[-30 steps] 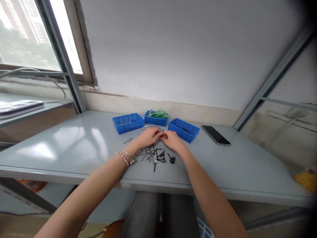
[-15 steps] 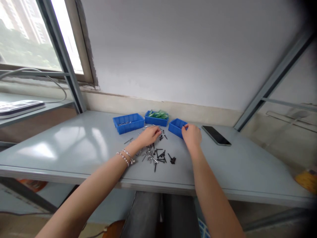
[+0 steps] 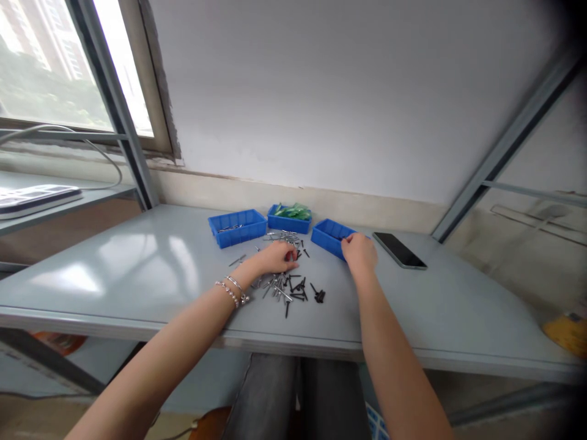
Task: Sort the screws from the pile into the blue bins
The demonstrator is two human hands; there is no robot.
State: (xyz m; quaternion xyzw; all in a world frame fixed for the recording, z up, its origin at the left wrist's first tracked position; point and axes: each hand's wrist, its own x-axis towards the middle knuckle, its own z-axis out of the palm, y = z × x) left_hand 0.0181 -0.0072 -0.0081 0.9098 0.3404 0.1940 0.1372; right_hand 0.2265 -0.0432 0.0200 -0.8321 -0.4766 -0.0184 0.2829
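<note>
My left hand (image 3: 277, 256) hovers over the pile of loose screws, its fingers curled and the thumb apart, with nothing visible in the gap. Silver screws (image 3: 276, 285) lie below and behind it, and black screws (image 3: 299, 287) are gathered to their right. At the near right end of a blue bin (image 3: 328, 239), my right hand (image 3: 361, 252) has its fingertips pinched together at the rim. A small dark spot shows at those fingertips; whether it is a screw I cannot tell.
Another blue bin (image 3: 238, 229) at the left holds some silver screws. A third blue bin (image 3: 288, 225), at the back, contains green plastic packaging (image 3: 293, 211). A phone (image 3: 400, 250) lies right of my right hand. The wall runs behind the grey table (image 3: 174, 293).
My left hand has drawn slightly nearer, and its thumb has parted from the fingers. My right hand has shifted slightly right and nearer along the bin's rim. The bins stay put.
</note>
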